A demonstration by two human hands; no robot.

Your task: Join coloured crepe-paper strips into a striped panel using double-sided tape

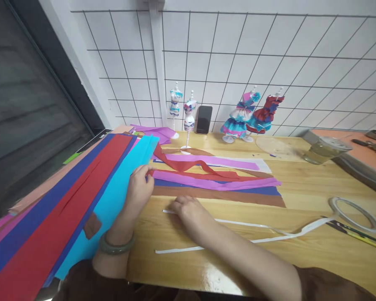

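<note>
- Left hand [141, 186] is pinching the purple crepe-paper strip [191, 180] at its left end, far of tabletop [301, 263] centre.
- Right hand [191, 215] is resting, fingers curled, over white tape [238, 223]; pinching, cannot tell.
- Strip is probably handling light, soft, tearable; ends are suiting gentle holds.

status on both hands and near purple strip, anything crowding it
Left hand at left end of near purple strip. Right hand over farther white tape. Strip laid out; red paper crowds its far edge.
</note>
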